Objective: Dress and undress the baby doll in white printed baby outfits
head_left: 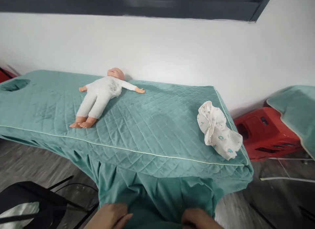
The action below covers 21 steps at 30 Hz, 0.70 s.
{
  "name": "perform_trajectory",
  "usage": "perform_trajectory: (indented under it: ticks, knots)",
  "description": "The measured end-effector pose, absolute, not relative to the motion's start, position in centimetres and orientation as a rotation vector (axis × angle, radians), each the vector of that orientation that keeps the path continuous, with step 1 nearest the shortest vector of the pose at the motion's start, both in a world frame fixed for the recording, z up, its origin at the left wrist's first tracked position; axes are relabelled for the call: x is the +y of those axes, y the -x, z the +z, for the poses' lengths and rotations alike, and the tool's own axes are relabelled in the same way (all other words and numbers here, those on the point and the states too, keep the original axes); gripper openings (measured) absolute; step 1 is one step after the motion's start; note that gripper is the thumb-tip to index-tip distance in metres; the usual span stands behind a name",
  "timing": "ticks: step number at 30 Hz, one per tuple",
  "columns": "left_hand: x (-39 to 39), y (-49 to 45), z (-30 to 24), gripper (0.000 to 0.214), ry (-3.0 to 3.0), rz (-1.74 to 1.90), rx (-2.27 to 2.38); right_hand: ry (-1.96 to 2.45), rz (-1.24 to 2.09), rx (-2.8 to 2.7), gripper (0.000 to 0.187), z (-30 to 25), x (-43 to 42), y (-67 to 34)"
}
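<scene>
A baby doll [102, 94] in a white one-piece lies on its back on a teal quilted bed cover [152, 124], head toward the wall. A crumpled white printed cloth [218, 130] sits near the bed's right end. My left hand [110, 216] and my right hand [197, 219] are at the bottom edge of the view, both touching the cover's hanging skirt [157, 196]. The left fingers curl loosely on the fabric; the right hand looks closed on a fold of it.
A white wall runs behind the bed. A red plastic stool [265, 134] lies tipped at the right, beside a second teal-covered bed [297, 111]. A black object [31, 202] stands on the grey floor at lower left.
</scene>
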<state>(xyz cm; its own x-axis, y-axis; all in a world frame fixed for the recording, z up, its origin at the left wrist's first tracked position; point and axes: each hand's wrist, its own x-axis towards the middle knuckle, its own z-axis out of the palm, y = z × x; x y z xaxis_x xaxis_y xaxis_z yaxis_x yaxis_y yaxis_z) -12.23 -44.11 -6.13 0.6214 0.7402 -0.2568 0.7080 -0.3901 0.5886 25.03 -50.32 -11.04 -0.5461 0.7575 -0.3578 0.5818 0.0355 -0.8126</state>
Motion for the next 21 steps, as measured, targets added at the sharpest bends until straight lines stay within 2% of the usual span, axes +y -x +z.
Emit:
perform_trajectory:
  ticks: [4,7,10,12,14,18,21]
  knots:
    - [-36.8,4.5,-3.2,0.039,-2.299,0.29,0.944,1.582,1.092,-1.962,0.02,-3.4,-44.1,-28.0]
    - [-30.2,-2.0,-2.3,0.036,-2.125,0.609,0.878,1.67,0.462,-1.874,0.024,0.5,-38.4,-31.3]
    - [-23.6,-7.5,-2.6,0.03,-1.883,0.825,0.925,1.873,-0.023,-1.735,0.05,1.2,-32.7,-34.9]
    - [-19.9,-10.0,-3.0,0.027,-1.638,0.822,0.936,2.108,-0.053,-1.541,0.071,0.5,-29.4,-36.9]
    - [-17.4,-11.4,-3.4,0.027,-1.472,0.854,0.966,2.232,0.052,-1.443,0.08,-0.3,-26.8,-38.1]
    - [-15.6,-11.7,-3.8,0.039,-1.311,0.897,0.893,2.273,0.249,-1.356,0.073,-0.5,-23.7,-37.3]
    - [-15.8,-11.3,-4.0,0.057,-1.163,1.026,0.713,2.033,0.374,-1.483,0.068,0.4,-22.6,-33.7]
